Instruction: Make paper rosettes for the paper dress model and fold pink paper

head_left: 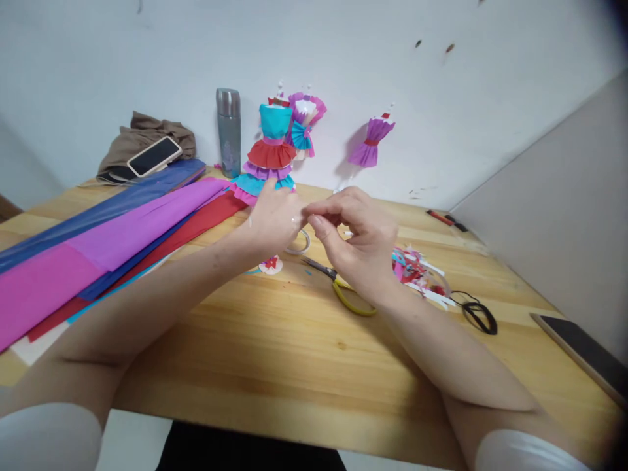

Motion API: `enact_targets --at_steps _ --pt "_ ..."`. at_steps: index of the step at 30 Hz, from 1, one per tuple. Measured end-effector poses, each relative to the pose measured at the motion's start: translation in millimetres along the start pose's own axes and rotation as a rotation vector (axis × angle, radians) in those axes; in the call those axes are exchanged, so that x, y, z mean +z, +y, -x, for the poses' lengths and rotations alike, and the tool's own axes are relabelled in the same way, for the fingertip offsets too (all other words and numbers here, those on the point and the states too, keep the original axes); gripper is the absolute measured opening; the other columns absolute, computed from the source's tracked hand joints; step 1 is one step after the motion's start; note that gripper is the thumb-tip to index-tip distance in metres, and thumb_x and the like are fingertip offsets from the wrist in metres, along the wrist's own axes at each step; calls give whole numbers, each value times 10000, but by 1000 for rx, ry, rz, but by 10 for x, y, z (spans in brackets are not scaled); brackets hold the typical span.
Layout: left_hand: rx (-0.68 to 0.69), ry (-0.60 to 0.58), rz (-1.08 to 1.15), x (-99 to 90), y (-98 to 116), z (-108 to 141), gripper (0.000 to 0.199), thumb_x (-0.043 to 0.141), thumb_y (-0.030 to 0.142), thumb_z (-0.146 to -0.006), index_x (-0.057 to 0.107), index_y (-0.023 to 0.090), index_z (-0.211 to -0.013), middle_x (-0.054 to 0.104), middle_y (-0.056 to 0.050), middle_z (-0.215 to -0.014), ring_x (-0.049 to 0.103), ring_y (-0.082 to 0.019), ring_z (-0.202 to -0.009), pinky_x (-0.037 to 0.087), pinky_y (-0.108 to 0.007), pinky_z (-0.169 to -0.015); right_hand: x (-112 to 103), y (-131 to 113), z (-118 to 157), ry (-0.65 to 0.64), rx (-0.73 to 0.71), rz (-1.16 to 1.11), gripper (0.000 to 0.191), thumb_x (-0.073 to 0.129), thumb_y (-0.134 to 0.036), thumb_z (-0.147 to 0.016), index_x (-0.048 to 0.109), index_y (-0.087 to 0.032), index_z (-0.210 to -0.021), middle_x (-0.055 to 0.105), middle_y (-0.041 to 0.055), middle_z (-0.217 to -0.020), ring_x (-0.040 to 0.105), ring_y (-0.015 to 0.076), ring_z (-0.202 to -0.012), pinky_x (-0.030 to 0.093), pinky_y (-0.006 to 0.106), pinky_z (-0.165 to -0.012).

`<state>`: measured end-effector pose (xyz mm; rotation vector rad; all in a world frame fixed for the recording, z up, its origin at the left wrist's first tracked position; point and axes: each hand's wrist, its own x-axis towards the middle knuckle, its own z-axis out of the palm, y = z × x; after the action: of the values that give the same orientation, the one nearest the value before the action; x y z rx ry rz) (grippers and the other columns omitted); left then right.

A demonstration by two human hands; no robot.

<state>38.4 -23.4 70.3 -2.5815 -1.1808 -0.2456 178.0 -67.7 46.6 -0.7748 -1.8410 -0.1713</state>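
Note:
My left hand [279, 219] hovers over the table with its back toward me and its fingers curled down, mostly hidden. Small shiny clear bits, perhaps tape, stick to its back and wrist. Thumb and forefinger of my right hand [356, 235] pinch together against the left hand's edge; whatever is between them is too small to make out. Below the hands lie a white ring-shaped roll [300, 243], scissors [349, 302] with yellow handles, and a round pale paper piece [271, 264] with red on it. Just behind my left hand stands a tiered paper dress [273, 154] on a small form.
Two more paper dresses [307, 121] [373, 142] stand by the wall, near a grey flask [229, 134]. Folded coloured paper [147, 226] covers the left side, below a phone [154, 157] on brown cloth [142, 134]. Right: paper scraps [417, 271], black cord [479, 317], a tablet-like device [586, 353], red marker [440, 218].

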Motion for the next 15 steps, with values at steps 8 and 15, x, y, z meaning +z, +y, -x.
enact_targets --at_steps 8,15 --pt "-6 46 124 96 -37 12 228 456 227 -914 669 241 -833 745 -70 -869 631 -266 -1004 377 -426 -955 -51 21 -19 -198 -29 13 132 596 -173 -932 659 -255 -850 631 39 -787 596 170 -664 504 319 -571" --pt "61 158 358 426 -104 -51 212 518 366 -885 672 310 -1018 728 -33 -856 609 -265 -1070 423 -418 -924 -47 26 5 -246 -197 165 206 508 -154 -958 626 -213 -799 615 50 -790 610 182 -710 470 303 -604"
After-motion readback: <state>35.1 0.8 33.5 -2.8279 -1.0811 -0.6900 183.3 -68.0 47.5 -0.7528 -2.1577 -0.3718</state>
